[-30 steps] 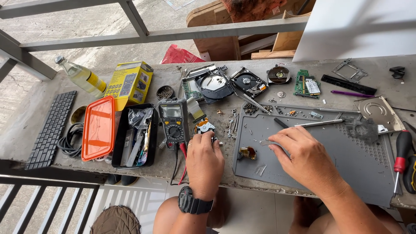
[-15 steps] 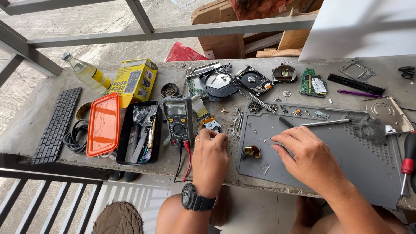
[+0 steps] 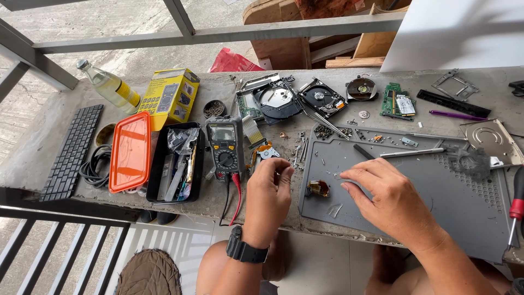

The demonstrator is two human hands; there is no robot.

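Note:
My left hand (image 3: 267,196), a black watch on its wrist, hovers at the left edge of the grey work mat (image 3: 458,202). Its fingertips are pinched together, and I cannot tell if they hold anything tiny. My right hand (image 3: 388,199) rests on the mat, fingers loosely spread and tips pointing left. A small brass-coloured part (image 3: 318,188) lies on the mat between the two hands. Loose screws (image 3: 326,131) are scattered along the mat's top-left corner.
On the concrete bench to the left are a multimeter (image 3: 225,146) with leads, a black tool case (image 3: 174,161), an orange lid (image 3: 130,152) and a keyboard (image 3: 71,153). Opened hard drives (image 3: 323,98) and a circuit board (image 3: 397,104) lie behind. A red-handled screwdriver (image 3: 516,210) is at the right.
My left hand has drifted slightly right toward the mat's edge with its fingers curled in tighter. The right hand has stayed on the mat.

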